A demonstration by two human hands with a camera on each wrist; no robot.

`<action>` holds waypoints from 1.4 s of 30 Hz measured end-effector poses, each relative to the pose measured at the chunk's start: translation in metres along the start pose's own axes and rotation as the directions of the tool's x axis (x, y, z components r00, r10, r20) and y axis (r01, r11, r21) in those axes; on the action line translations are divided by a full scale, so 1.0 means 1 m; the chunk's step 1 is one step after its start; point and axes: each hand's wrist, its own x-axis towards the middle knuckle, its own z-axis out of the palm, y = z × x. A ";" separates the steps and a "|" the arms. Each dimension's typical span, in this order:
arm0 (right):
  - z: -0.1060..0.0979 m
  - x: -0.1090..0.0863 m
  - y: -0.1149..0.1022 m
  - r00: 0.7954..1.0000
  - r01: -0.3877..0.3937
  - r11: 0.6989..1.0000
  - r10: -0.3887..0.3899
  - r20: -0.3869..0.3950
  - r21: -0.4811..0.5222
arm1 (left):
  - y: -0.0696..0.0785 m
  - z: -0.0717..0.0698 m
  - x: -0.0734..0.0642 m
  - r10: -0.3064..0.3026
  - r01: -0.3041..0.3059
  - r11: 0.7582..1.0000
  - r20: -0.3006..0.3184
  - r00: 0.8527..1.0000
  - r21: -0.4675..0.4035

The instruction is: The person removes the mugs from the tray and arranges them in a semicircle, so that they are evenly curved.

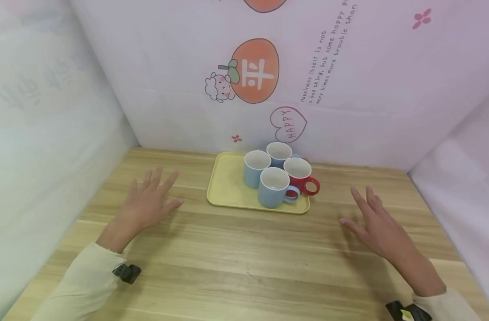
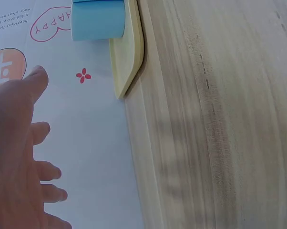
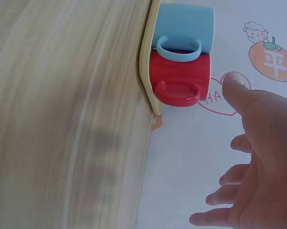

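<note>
Several mugs crowd the right part of a yellow tray (image 1: 226,187). A light blue mug (image 1: 270,194) is at the front with its handle to the right. Behind it are another light blue mug (image 1: 254,171) on the left, a red mug (image 1: 298,176) on the right and a blue mug (image 1: 279,154) at the back. My left hand (image 1: 150,200) hovers left of the tray, fingers spread, holding nothing. On the other side, my right hand (image 1: 379,225) is held over the table, apart from the mugs, its fingers extended and nothing in it.
The wooden table (image 1: 228,258) meets a printed white cloth (image 1: 180,89) right behind the tray. More white cloth hangs along the left and right sides. Each sleeve carries a small black wrist camera (image 1: 126,273).
</note>
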 end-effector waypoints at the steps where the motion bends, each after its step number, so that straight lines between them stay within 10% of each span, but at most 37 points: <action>1: 0.000 0.001 -0.002 1.000 -0.004 1.000 0.004 0.009 0.004 | 0.000 0.000 0.000 0.001 -0.001 1.000 0.000 1.000 -0.001; 22: -0.006 0.010 -0.014 0.989 0.079 0.995 -0.086 -0.117 -0.062 | 0.009 -0.004 0.009 -0.033 0.033 0.999 0.008 0.999 -0.011; 42: -0.003 0.023 -0.027 0.889 0.217 0.974 -0.222 -0.400 -0.058 | 0.020 -0.007 0.024 -0.035 0.030 0.997 -0.064 0.997 -0.074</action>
